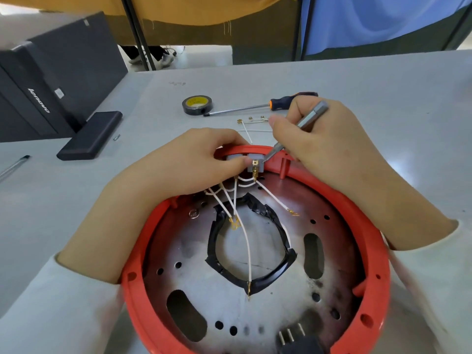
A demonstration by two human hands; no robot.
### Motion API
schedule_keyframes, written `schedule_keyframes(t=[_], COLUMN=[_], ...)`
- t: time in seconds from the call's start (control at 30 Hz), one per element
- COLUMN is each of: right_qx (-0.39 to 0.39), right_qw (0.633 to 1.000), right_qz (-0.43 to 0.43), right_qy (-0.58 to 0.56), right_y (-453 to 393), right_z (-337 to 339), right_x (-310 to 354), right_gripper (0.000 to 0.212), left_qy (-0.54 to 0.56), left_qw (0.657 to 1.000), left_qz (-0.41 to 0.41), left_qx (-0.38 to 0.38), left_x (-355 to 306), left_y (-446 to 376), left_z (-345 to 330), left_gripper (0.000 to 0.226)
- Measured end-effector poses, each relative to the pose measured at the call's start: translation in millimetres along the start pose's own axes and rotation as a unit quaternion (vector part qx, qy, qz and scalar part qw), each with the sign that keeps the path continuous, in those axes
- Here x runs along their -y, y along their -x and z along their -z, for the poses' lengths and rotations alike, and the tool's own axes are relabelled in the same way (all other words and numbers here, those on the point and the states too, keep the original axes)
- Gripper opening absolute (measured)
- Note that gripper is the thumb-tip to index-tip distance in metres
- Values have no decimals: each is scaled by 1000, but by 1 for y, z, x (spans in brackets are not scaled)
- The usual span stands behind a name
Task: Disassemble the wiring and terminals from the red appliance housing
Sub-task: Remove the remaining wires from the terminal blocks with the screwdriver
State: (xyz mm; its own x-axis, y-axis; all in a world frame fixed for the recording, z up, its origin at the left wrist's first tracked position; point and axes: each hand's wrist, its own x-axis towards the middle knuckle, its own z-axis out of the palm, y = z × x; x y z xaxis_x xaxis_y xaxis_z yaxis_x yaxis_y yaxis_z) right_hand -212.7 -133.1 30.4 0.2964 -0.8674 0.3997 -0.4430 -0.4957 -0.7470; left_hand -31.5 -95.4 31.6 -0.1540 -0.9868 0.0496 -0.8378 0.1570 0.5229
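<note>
1. The red housing is lying open side up on the grey bench, close to the person, with its metal plate and loose white wires showing inside.
2. The left hand is reaching over the far rim, its fingers curling in a grip around the grey switch block mounted there and steadying it.
3. The right hand is pinching a slim metal tool pen-fashion, and the tip is touching the block just beside a brass terminal.
4. The step in hand appears to be prying a terminal or the switch block free from the rim.
5. Several wires are already hanging loose, with brass lugs resting on the plate; a few removed leads are lying on the bench beyond the housing.
6. The next move is probably calling for a gentle levering at the terminal while the left hand is bracing the block, so that the tip is not slipping toward the fingers.
7. An orange-handled screwdriver and a tape roll are waiting farther back.
</note>
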Motion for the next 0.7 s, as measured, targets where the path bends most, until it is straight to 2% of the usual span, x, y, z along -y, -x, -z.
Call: schedule_keyframes(t=[0.2,0.43,0.7], right_qx=[5,7,25], right_qw=[1000,1000,999], right_qz=[-3,-10,12], right_qy=[-4,-10,-23], right_y=[1,-1,1], right_z=[-2,-2,-2], right_x=[1,1,0], right_gripper=[33,34,36], left_qy=[-43,-87,-92], left_qw=[997,991,992], left_qz=[-43,-42,-34], left_qx=[-39,-93,-82], left_x=[5,3,4], left_y=[-1,-4,-3], left_z=[-1,-3,-4], left_gripper=[12,22,21])
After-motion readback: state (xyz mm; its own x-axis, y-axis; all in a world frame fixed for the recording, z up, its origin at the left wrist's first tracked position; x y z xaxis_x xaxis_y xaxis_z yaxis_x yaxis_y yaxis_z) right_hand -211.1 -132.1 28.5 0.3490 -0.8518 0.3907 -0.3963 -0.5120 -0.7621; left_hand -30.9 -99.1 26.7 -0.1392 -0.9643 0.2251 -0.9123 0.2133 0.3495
